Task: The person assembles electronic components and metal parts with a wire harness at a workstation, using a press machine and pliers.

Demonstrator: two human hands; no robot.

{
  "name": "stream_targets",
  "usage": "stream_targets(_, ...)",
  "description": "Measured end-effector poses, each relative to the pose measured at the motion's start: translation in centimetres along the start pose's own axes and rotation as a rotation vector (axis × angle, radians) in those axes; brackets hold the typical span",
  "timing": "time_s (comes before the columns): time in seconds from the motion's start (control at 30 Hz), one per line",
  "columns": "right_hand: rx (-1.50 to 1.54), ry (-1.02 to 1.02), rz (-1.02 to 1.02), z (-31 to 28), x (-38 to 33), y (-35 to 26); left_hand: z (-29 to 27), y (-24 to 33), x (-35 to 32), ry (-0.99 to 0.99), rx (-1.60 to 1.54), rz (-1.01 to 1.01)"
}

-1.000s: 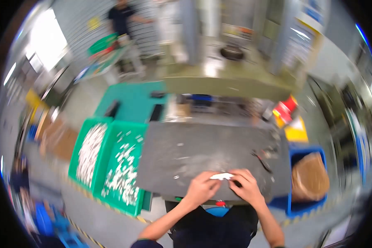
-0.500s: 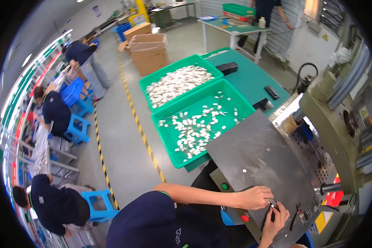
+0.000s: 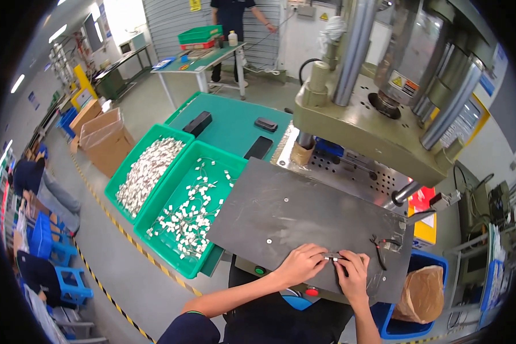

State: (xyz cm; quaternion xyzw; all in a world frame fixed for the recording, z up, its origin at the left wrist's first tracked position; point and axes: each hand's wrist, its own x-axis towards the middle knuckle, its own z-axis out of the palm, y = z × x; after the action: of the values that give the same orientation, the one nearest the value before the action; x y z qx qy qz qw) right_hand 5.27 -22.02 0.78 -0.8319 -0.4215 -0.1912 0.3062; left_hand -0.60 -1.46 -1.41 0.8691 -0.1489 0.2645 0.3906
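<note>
Over the dark metal plate (image 3: 252, 212), my left hand (image 3: 300, 265) and my right hand (image 3: 353, 274) meet with closed fingertips. Between them they pinch a small grey bar-shaped part with white blocks (image 3: 331, 257); its exact kind is too small to make out. Just right of my right hand lies a pair of pliers (image 3: 378, 252) with dark and red handles, beside a few tiny scraps. A green button (image 3: 260, 270) and a red button (image 3: 311, 292) sit under the plate's near edge.
To the left, a green tray (image 3: 148, 232) holds loose white connectors with wires; another green tray (image 3: 116, 178) is heaped with them. A large press (image 3: 378, 126) stands beyond the plate. Near right is a blue bin (image 3: 404, 328) with a brown bag. People work at left and back.
My view has swung to the right, bringing the press and blue bin further in. Both hands still pinch the small part over the plate.
</note>
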Motion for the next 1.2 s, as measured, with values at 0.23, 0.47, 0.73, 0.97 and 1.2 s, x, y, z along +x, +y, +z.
stream_targets(0.23, 0.047, 0.001, 0.001, 0.4, 0.0, -0.6, -0.6, 0.1, -0.2, -0.018, 0.054, 0.026)
stream_targets(0.47, 0.161, -0.03, 0.225, 0.7, 0.6, -0.9, -0.2, -1.2, 0.7, -0.113, 0.086, 0.093)
stream_targets(0.73, -0.014, -0.112, 0.162, 2.3, 7.1, 2.9, -0.3, -6.8, 7.7, -0.176, 0.126, 0.125)
stream_targets(0.97, 0.076, -0.054, 0.138, 4.1, 10.0, 7.3, -0.4, -11.1, 11.6, -0.145, -0.037, 0.173)
stream_targets(1.2, 0.164, -0.043, 0.121, 3.5, 10.3, 8.0, -0.4, -11.1, 11.7, -0.08, -0.103, 0.126)
